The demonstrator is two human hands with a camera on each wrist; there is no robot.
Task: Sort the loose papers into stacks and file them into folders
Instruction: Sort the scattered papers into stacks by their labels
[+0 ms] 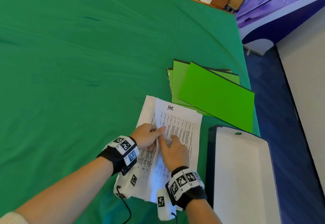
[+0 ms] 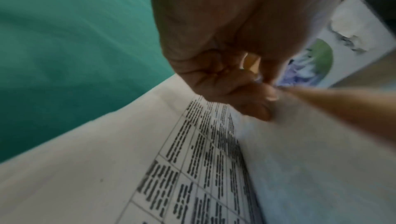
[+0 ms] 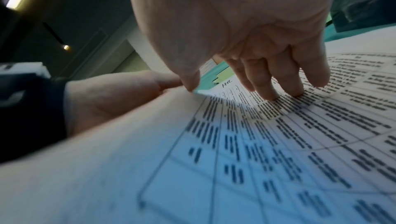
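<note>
Head view: green folders (image 1: pixel 216 90) (fanned) beside papers (image 1: pixel 182 118), box (image 1: pixel 241 171).

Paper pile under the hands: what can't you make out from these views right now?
- Sheet count in the paper pile: head view, the top sheet covers the rest.
- Printed table text: all views, too small or blurred; only the handwritten heading shows.
- Green folders: contents hidden, covers closed.
- Left hand fingertips: left wrist view, blurred.
</note>
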